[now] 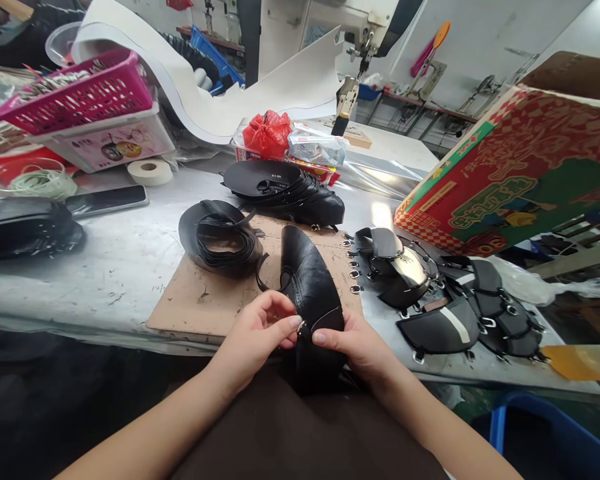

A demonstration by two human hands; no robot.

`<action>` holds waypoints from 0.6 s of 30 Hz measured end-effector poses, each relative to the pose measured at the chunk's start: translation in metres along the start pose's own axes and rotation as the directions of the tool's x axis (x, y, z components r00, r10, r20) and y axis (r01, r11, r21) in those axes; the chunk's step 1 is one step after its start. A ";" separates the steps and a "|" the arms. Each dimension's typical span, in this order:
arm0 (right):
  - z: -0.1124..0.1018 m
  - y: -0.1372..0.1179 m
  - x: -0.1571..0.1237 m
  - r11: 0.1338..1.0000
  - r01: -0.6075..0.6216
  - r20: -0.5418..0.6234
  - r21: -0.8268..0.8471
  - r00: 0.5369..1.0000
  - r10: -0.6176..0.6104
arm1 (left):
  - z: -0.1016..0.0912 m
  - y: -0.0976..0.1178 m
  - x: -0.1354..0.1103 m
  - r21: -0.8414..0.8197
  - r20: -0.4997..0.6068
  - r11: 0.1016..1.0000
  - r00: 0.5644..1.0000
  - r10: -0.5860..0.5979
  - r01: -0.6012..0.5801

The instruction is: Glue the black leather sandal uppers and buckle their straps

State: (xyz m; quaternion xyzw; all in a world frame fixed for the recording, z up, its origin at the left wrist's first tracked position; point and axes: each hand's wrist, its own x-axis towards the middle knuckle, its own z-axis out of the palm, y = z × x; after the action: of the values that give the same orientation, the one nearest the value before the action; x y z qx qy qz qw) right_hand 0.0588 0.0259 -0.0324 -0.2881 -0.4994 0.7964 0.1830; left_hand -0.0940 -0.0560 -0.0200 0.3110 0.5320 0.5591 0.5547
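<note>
A curved black leather piece [313, 273], like a shoe upper, stands on edge between my hands at the table's front edge. My right hand [365, 343] grips its right side, thumb on the front face and fingers behind, mostly hidden. With thumb and fingertips, my left hand [263, 327] pinches a small silver buckle [303, 328] on the piece. Behind my left hand, a roll of black strap [220, 237] rests on a brown board [195, 293], and a thin strap end curls toward the piece. Farther back lies a fanned stack of similar black pieces [265, 180].
To the right are buckled black pieces [443, 327], loose buckles [355, 273], a large printed carton [510, 173] and an orange-filled bottle [580, 362]. At left are a phone [110, 200], a tape roll [150, 172] and a pink basket [85, 93]. A sewing machine [360, 33] stands behind.
</note>
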 end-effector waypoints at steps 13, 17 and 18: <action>0.012 0.005 0.020 0.426 0.668 -0.041 -0.610 0.511 -0.858 | -0.037 0.013 -0.030 0.628 -0.001 0.769 0.988 0.153 -0.118; 0.020 -0.031 0.024 0.063 0.722 0.616 -0.689 0.629 -0.474 | -0.046 0.031 -0.040 0.745 0.132 0.651 0.989 0.073 -0.147; 0.024 -0.037 0.025 0.073 0.717 0.645 -0.693 0.662 -0.383 | -0.047 0.033 -0.042 0.764 0.131 0.632 0.990 0.050 -0.133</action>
State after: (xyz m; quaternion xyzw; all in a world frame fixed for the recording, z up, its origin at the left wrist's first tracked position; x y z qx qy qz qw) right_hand 0.0245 0.0397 0.0025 0.0003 -0.9438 0.2631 0.2003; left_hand -0.1393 -0.1020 0.0101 0.5710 0.6754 0.2906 0.3651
